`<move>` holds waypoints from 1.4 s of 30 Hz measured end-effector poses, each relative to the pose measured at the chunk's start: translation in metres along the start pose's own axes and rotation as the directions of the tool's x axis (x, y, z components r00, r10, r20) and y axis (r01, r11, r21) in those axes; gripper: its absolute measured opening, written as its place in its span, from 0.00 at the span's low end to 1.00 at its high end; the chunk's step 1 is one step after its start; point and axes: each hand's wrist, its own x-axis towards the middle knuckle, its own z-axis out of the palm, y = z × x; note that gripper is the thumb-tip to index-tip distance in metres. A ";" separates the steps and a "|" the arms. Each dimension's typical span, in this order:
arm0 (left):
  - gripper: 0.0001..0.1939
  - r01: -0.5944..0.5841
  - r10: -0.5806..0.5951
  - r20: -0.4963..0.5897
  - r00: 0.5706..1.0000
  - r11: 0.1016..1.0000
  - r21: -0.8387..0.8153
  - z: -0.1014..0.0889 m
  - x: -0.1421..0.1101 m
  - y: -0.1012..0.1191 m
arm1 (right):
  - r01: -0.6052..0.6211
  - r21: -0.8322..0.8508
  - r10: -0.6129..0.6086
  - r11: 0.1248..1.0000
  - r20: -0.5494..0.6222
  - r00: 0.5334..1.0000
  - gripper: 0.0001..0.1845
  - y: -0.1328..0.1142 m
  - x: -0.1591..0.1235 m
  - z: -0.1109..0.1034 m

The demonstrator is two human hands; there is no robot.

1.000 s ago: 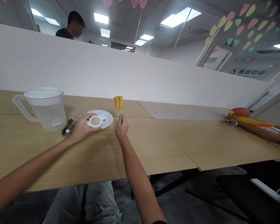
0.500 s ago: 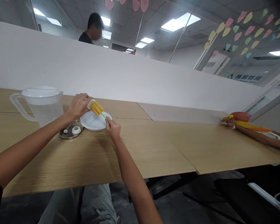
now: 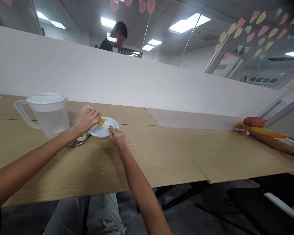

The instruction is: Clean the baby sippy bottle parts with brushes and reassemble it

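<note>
The person's two hands are at work over the worktop [image 3: 161, 156], with one of each item around them: a sponge brush, a small translucent cup, a white plate, a plastic pitcher and a round metal dish.

The left hand [image 3: 87, 120] grips the small translucent cup [image 3: 86, 109], its fingers [image 3: 95, 115] clamped around it. The right hand [image 3: 117, 137] holds the sponge brush [image 3: 101, 122] by its thin green handle, with the fingers [image 3: 111, 130] pinched together on it. The brush's yellow sponge head is just beside the left hand's fingers, above the far part of the white plate [image 3: 105, 132]. I cannot tell whether it reaches into the cup.

The plastic pitcher [image 3: 47, 119], with its white lid on, stands to the left of the hands. The round metal dish [image 3: 78, 143] lies near the plate, partly under the left forearm.

Far to the right, another person's hand [image 3: 244, 129] rests beside a yellow-orange object [image 3: 262, 130] and a red-orange object [image 3: 254, 122].
</note>
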 end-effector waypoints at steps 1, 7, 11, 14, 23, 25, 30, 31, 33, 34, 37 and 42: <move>0.14 0.004 -0.004 -0.010 1.000 1.000 0.001 -0.001 -0.001 0.000 | 0.007 -0.003 -0.007 1.000 -0.006 1.000 0.17 0.000 0.000 0.000; 0.12 0.014 -0.016 -0.016 1.000 0.998 -0.068 -0.007 0.000 0.016 | 0.030 -0.015 -0.031 0.999 -0.074 0.997 0.15 -0.002 -0.003 0.004; 0.10 0.002 0.011 0.076 0.997 0.985 -0.174 -0.005 0.004 0.032 | 0.037 0.012 -0.035 0.999 -0.118 0.992 0.15 -0.003 -0.005 0.006; 0.09 0.158 -0.110 0.181 0.977 0.946 -0.283 0.002 0.005 0.029 | 0.041 0.049 -0.034 0.998 -0.134 0.990 0.15 0.005 -0.005 0.004; 0.16 0.427 -0.271 0.403 0.874 0.823 -0.373 0.016 -0.003 0.006 | 0.211 0.069 -0.208 0.975 -0.047 0.977 0.18 0.013 -0.005 0.006; 0.17 0.427 -0.265 0.421 0.868 0.830 -0.358 0.015 -0.004 0.006 | 0.195 0.031 -0.193 0.980 -0.056 0.980 0.21 0.015 -0.005 0.007; 0.19 0.408 -0.241 0.428 0.871 0.841 -0.356 0.010 -0.005 0.005 | 0.162 -0.001 -0.162 0.987 -0.062 0.985 0.20 0.024 -0.006 0.005; 0.18 0.400 -0.240 0.416 0.877 0.845 -0.356 0.010 -0.005 0.005 | 0.164 0.009 -0.163 0.986 -0.054 0.985 0.18 0.025 -0.006 0.006; 0.16 0.379 -0.240 0.382 0.893 0.859 -0.345 0.011 -0.004 0.005 | 0.159 0.037 -0.158 0.987 -0.038 0.987 0.15 0.028 -0.007 0.009; 0.15 0.367 -0.241 0.362 0.900 0.868 -0.334 0.011 -0.004 0.005 | 0.145 0.050 -0.143 0.988 -0.033 0.989 0.15 0.029 -0.007 0.011; 0.14 0.343 -0.252 0.312 0.916 0.895 -0.284 0.015 -0.001 0.001 | 0.052 0.056 -0.050 0.997 -0.028 0.998 0.17 0.036 -0.011 0.019; 0.15 0.407 -0.362 0.202 0.910 0.871 -0.275 0.019 0.002 -0.022 | -0.183 0.028 0.182 0.983 0.019 0.983 0.18 0.055 -0.018 0.023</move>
